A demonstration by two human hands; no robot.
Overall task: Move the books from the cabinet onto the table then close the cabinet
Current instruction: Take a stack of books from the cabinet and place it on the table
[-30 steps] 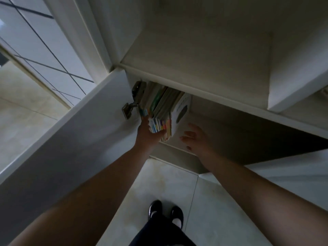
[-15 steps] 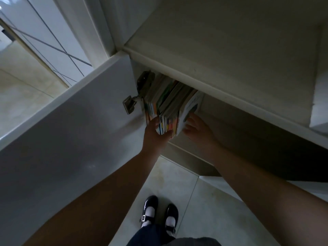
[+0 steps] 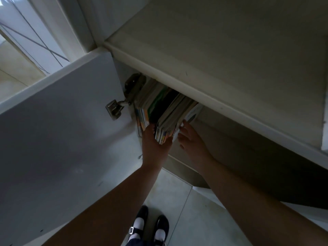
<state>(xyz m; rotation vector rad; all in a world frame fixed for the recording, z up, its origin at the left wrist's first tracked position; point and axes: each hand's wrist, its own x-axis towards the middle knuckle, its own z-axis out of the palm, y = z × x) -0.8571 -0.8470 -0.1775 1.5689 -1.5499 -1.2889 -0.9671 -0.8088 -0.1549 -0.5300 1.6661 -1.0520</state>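
Observation:
Several thin, colourful books (image 3: 170, 112) stand upright in the lower compartment of a white cabinet (image 3: 195, 89), right beside the door hinge. My left hand (image 3: 154, 144) grips a bundle of these books at its front edge, fingers pushed into a dark gap between the bundle and the few books left by the hinge, thumb on the bundle's right side. My right hand (image 3: 190, 139) touches the rightmost white-covered book (image 3: 191, 114) with its fingertips. The books' far ends are hidden under the shelf.
The cabinet door (image 3: 62, 130) stands swung open on my left, its metal hinge (image 3: 122, 102) next to the books. Above the books a deep shelf (image 3: 221, 41) juts out. Pale floor tiles (image 3: 177, 201) and my black shoes (image 3: 150, 226) lie below.
My left fingers have pushed deeper between the books, opening a dark gap that splits the row. My right hand has stayed against the right side of the books. The view has tilted slightly.

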